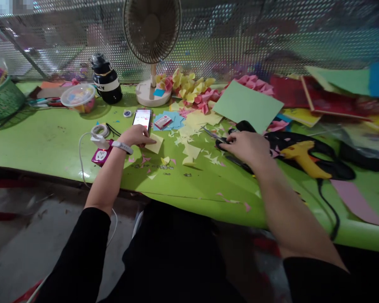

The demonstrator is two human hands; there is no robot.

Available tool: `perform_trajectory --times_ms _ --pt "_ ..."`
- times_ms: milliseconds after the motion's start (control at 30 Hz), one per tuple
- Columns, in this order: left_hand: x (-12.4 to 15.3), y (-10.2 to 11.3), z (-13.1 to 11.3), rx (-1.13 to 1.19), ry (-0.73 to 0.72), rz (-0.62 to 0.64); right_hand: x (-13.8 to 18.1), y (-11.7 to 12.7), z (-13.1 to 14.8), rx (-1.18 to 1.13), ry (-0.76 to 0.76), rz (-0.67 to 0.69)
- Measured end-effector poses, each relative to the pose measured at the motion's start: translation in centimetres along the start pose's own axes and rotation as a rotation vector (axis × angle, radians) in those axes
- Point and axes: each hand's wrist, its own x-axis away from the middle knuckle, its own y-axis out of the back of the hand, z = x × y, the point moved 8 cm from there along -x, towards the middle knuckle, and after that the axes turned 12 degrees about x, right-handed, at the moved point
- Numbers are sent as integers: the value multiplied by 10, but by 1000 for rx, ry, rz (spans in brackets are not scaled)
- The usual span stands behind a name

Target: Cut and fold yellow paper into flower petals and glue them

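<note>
My left hand (135, 135) lies on the green table (44, 139) with its fingers closed on the edge of a small yellow paper square (155, 144), just in front of a lit phone (142, 118). A white band is on that wrist. My right hand (248, 147) is curled over black-handled scissors (222, 141), whose blades point left over yellow paper scraps (189, 149). A yellow glue gun (301, 155) lies just right of that hand.
A desk fan (151, 46), a black bottle (107, 82), a plastic tub (78, 97) and a green basket (3, 101) stand at the back. Paper flowers (189, 90), a green sheet (248, 105) and stacked coloured paper (334, 97) fill the right. A mesh fence backs the table.
</note>
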Motion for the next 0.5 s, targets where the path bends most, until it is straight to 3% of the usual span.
perform_trajectory --times_ms 100,200,333,500 --pt "13 21 -16 -255 -35 -288 0 -3 4 49 9 66" --pt "24 32 -26 -266 -110 -434 2 -3 5 69 43 86" --pt "22 31 -27 -221 -201 -435 1 0 0 15 58 3" --pt "20 9 -38 -150 -352 -302 -5 0 -4 -51 56 -137"
